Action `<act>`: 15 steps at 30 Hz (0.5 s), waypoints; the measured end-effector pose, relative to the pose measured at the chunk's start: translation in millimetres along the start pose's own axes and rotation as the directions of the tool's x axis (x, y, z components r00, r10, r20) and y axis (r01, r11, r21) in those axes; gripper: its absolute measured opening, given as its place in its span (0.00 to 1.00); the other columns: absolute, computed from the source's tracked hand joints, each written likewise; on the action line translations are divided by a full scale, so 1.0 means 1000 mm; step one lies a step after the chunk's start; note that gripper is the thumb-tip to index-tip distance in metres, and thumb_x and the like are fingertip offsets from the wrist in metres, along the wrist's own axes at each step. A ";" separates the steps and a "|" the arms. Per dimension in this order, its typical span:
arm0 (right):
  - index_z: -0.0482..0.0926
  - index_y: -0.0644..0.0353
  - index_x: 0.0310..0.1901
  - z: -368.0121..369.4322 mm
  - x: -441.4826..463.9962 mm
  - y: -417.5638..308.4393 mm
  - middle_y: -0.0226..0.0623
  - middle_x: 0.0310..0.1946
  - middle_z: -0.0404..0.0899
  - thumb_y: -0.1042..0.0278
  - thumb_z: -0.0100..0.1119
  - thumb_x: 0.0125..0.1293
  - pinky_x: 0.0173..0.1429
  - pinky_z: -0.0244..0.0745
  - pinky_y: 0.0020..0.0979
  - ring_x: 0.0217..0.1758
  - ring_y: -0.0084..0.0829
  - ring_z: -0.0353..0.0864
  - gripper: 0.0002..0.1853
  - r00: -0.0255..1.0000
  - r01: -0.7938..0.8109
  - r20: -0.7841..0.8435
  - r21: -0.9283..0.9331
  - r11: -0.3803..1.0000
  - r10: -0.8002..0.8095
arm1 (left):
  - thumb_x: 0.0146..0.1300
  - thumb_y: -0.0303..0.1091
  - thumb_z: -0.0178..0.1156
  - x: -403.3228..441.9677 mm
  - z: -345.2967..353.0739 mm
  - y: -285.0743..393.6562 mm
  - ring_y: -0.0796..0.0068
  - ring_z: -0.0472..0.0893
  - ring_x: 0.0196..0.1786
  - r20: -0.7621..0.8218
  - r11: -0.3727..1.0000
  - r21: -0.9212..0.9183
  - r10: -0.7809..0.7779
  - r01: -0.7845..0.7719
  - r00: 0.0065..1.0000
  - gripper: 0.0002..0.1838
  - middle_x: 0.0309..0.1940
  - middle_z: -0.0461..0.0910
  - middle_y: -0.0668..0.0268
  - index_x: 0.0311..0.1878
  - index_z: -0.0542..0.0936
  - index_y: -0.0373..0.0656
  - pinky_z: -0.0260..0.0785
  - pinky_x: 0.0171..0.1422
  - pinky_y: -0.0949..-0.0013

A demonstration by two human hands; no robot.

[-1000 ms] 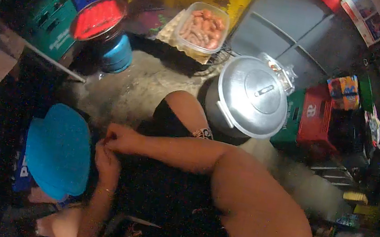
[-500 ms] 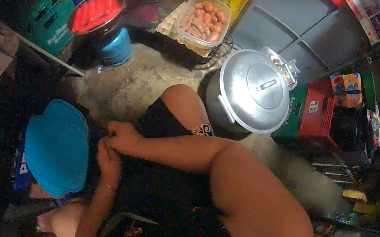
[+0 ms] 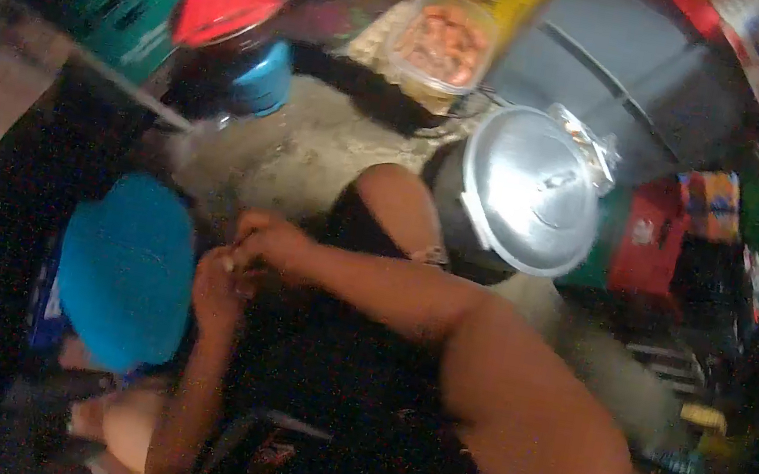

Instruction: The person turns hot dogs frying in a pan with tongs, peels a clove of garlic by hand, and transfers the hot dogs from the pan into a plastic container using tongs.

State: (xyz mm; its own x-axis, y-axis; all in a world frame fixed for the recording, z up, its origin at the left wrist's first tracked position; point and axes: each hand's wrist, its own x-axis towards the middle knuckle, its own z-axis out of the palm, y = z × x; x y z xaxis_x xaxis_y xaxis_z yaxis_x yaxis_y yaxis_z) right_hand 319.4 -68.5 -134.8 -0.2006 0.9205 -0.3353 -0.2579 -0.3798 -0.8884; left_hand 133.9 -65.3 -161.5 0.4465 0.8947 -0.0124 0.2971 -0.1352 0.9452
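Observation:
My right hand [image 3: 274,247] and my left hand [image 3: 218,288] meet in front of my dark clothing. The fingers of both are bent and pressed close together. A small pale spot shows between them, but motion blur hides whether it is a nail or something held. Just left of my left hand lies a bright blue, flat, rounded piece [image 3: 127,274] with a smooth surface. Right of my knee stands a large metal pot [image 3: 532,191] with its lid on.
A clear plastic tub [image 3: 443,40] of sausages sits on egg trays at the back. A pan of bright red pieces [image 3: 229,6] rests above a blue cylinder [image 3: 264,77]. Green crates [image 3: 125,9] stand at left, a red crate [image 3: 651,239] at right.
The view has swung, so the surroundings sit further right and look smeared. My hands stay together, a little higher in the picture, with the fingers shifted slightly.

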 end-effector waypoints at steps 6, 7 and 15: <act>0.76 0.65 0.54 0.004 -0.032 -0.059 0.40 0.48 0.80 0.74 0.64 0.62 0.55 0.77 0.35 0.50 0.35 0.82 0.19 0.974 -0.135 0.222 0.370 0.919 0.054 | 0.77 0.40 0.47 -0.005 0.001 0.063 0.72 0.77 0.38 -0.050 0.906 -0.368 -0.245 0.210 0.968 0.14 0.40 0.78 0.63 0.55 0.72 0.41 0.72 0.39 0.67; 0.76 0.65 0.56 0.006 -0.035 -0.063 0.40 0.49 0.80 0.74 0.64 0.63 0.56 0.77 0.35 0.50 0.34 0.82 0.20 0.973 -0.141 0.221 0.368 0.919 0.061 | 0.76 0.39 0.49 -0.003 0.001 0.065 0.70 0.78 0.38 -0.071 0.932 -0.299 -0.236 0.205 0.969 0.13 0.40 0.78 0.63 0.54 0.73 0.40 0.73 0.39 0.65; 0.74 0.66 0.59 0.009 -0.040 -0.072 0.38 0.51 0.80 0.70 0.66 0.65 0.52 0.76 0.28 0.48 0.27 0.80 0.23 0.955 -0.088 0.296 0.315 0.945 -0.009 | 0.78 0.40 0.47 -0.004 -0.007 0.059 0.77 0.70 0.31 0.136 0.447 -0.850 -0.325 0.279 0.936 0.12 0.34 0.74 0.66 0.52 0.72 0.42 0.69 0.38 0.67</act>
State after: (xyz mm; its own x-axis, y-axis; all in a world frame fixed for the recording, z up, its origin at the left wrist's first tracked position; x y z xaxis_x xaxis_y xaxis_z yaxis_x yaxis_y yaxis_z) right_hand 337.9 -78.5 -54.4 -0.4694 0.8554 -0.2190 -0.5234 -0.4693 -0.7113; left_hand 144.1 -73.8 -103.0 0.4358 0.8233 -0.3636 -0.4595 0.5509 0.6966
